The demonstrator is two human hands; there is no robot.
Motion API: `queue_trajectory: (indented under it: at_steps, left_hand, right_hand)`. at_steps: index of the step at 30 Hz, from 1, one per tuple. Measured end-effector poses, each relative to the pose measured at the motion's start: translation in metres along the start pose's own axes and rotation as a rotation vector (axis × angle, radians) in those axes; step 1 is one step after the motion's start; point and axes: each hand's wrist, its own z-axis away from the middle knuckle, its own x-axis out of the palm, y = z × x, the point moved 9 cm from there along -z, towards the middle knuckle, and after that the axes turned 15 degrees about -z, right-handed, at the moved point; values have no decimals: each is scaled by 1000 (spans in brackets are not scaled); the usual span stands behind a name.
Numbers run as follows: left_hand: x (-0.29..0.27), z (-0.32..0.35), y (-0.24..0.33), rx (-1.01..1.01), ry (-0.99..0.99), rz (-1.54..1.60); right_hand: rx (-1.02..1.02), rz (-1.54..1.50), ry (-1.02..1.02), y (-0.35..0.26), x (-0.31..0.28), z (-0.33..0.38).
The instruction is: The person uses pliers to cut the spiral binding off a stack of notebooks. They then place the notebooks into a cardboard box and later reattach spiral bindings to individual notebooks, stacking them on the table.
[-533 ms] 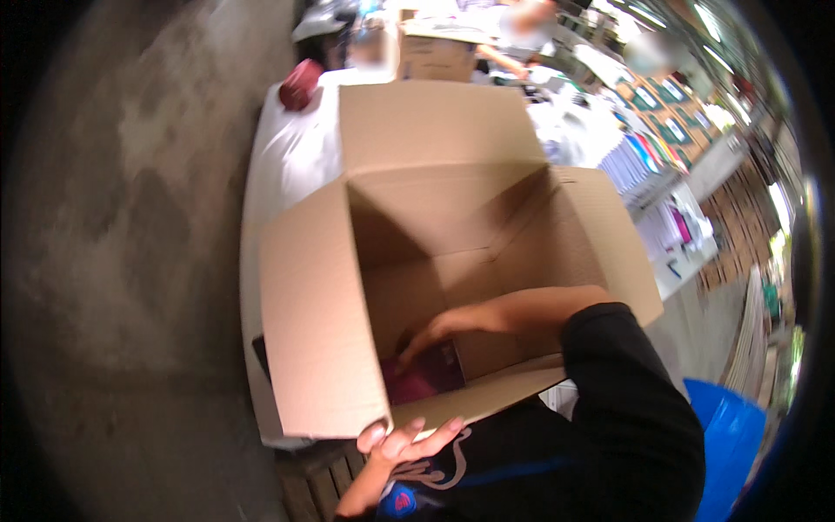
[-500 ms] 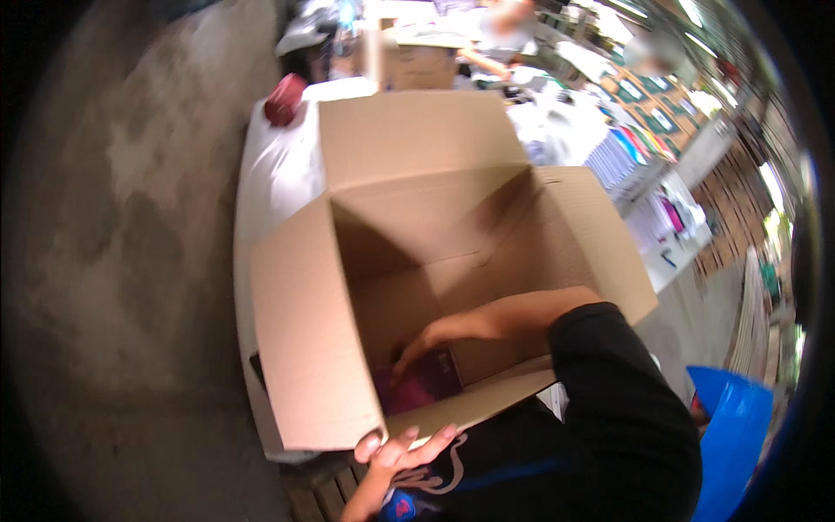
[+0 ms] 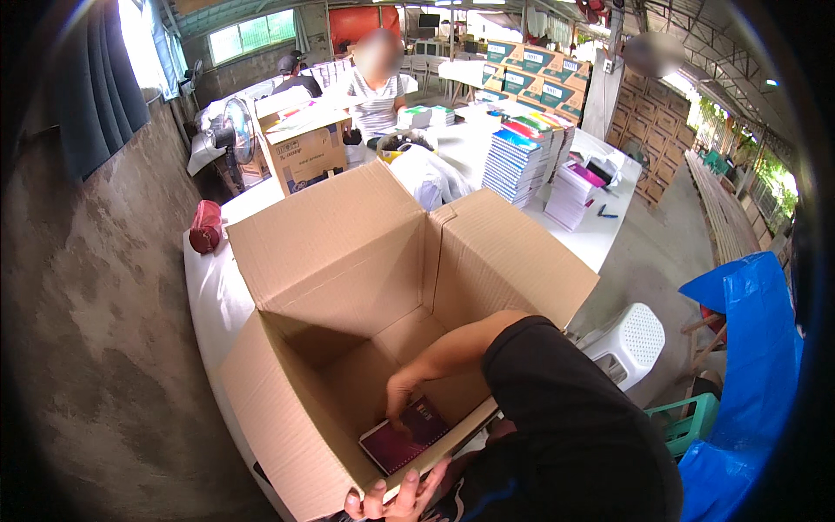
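A large cardboard box [image 3: 300, 418] stands with its flaps up on the white-covered table in front of me. My left hand [image 3: 402, 498] grips its near edge, fingers curled over the cardboard. My right arm reaches down inside, and my right hand [image 3: 401, 403] is on a dark purple spiral-bound notebook [image 3: 417, 442] near the box's near wall. The fingers are bent against the notebook's cover and far edge; the thumb is hard to make out. Whether more notebooks lie beneath it, I cannot tell.
Stacked spiral notebooks [image 3: 515, 161] and a shorter pile [image 3: 571, 196] stand on the table [image 3: 609, 228] beyond the box. A red pouch [image 3: 205, 228] lies at the left. A white stool [image 3: 633, 335] and blue tarp [image 3: 755, 348] are at the right. A co-worker [image 3: 376, 91] sits across.
The view has swung up and right, bringing more of the room into sight. My right hand stays on the notebook inside the box, and my left hand still holds the near edge.
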Motion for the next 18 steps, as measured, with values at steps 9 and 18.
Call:
queue_trajectory:
  at_steps: [9,18]
  left_hand:
    - [-6,-21,-1,-150,-181,64]
    - [-16,-50,23,-245,-496,-95]
  right_hand:
    - [-277,653,186,-108,-14,192]
    - [-1534,-314,923,113,57,537]
